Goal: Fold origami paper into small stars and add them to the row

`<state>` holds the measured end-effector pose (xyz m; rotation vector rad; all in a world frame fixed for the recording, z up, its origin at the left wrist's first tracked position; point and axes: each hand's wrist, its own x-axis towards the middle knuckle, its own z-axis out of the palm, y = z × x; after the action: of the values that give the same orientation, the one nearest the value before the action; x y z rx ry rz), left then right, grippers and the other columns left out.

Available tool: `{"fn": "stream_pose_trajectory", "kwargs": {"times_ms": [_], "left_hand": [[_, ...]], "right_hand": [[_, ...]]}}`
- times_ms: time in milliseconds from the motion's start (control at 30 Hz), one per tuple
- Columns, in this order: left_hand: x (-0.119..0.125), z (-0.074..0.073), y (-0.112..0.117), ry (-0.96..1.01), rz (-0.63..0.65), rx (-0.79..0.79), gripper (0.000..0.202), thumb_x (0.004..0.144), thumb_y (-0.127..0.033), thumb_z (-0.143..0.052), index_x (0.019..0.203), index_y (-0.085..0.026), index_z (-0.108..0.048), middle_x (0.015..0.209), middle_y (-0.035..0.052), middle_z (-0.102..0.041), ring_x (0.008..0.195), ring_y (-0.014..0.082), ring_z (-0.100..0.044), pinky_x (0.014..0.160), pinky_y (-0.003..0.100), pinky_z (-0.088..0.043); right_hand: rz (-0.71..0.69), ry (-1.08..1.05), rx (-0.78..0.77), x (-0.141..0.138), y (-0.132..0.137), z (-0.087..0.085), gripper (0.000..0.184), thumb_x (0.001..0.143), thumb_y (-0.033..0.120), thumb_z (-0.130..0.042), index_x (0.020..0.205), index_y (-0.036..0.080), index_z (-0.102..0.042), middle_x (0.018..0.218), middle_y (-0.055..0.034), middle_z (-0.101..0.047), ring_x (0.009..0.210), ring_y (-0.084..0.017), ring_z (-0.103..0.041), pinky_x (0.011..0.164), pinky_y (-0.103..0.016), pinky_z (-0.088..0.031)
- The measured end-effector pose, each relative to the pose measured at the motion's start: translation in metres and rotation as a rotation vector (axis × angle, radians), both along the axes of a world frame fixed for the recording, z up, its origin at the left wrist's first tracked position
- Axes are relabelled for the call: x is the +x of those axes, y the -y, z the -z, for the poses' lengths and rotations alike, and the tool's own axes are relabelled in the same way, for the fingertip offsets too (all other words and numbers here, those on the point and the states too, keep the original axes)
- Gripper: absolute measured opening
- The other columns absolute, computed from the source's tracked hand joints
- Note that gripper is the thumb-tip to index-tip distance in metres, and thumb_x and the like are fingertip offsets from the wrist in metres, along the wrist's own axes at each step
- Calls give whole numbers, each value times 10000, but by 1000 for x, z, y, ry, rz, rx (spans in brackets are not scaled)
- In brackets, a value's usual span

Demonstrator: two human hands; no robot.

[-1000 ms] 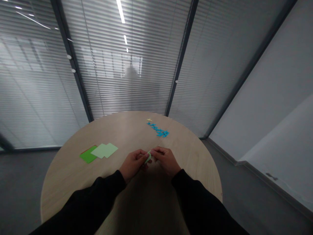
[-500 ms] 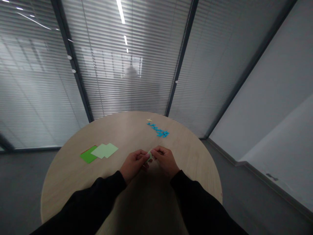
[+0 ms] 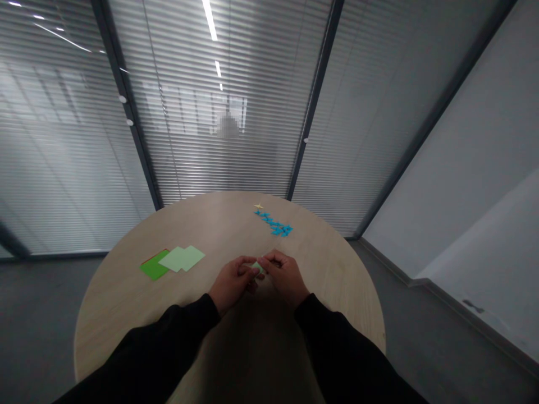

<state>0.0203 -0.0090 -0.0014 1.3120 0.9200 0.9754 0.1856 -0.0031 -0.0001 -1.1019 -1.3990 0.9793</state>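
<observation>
My left hand [image 3: 231, 279] and my right hand [image 3: 284, 275] meet above the round wooden table [image 3: 337, 292], pinching a small piece of light green paper [image 3: 257, 267] between their fingertips. Most of that paper is hidden by my fingers. To the left of my hands lie a stack of bright green paper [image 3: 154, 265] and overlapping pale green sheets [image 3: 182, 258]. Farther off, toward the far edge, is a scattered row of small blue folded paper pieces [image 3: 273, 225], with a small yellow paper star [image 3: 258, 206] at its end.
Glass partitions with slatted blinds [image 3: 219, 157] stand beyond the table, and a pixelated patch [image 3: 228, 126] shows behind them. A grey wall [image 3: 442, 168] runs along the right. Grey floor surrounds the table.
Less of the light green paper shows now, and it sits lower and more tucked between my fingers. My hands have drawn slightly closer around it.
</observation>
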Motion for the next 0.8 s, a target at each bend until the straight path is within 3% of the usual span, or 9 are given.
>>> {"fn": "stream_pose_trajectory", "kwargs": {"times_ms": [233, 400, 533, 800], "left_hand": [[0, 3, -2, -41, -26, 29, 385, 783, -532, -715, 830, -155, -652, 810, 91, -750, 653, 169, -662, 633, 304, -524], [1, 2, -1, -10, -55, 54, 460, 753, -575, -736, 935, -167, -626, 729, 67, -744, 656, 193, -674, 639, 310, -506], [0, 2, 0, -68, -15, 77, 426, 774, -598, -698, 805, -178, -637, 790, 102, -769, 703, 214, -695, 648, 310, -499], [-5, 2, -2, -263, -124, 206, 330, 826, -505, -653, 692, -205, -629, 683, 74, -753, 648, 224, -693, 623, 311, -486]], "right_hand": [[-27, 5, -23, -4, -1, 3, 262, 780, 432, -728, 808, 186, -643, 723, -21, -658, 647, -167, -607, 623, -295, -480], [-107, -10, -46, -3, -1, 6, 296, 773, 461, -745, 766, 193, -617, 674, -25, -666, 643, -190, -644, 622, -313, -501], [-54, -5, -17, -5, -2, 5, 279, 792, 457, -716, 746, 205, -605, 631, 2, -612, 609, -172, -593, 585, -292, -471], [-81, 140, 24, -6, -1, 7, 248, 830, 410, -670, 723, 189, -630, 656, -4, -605, 636, -154, -535, 606, -275, -418]]}}
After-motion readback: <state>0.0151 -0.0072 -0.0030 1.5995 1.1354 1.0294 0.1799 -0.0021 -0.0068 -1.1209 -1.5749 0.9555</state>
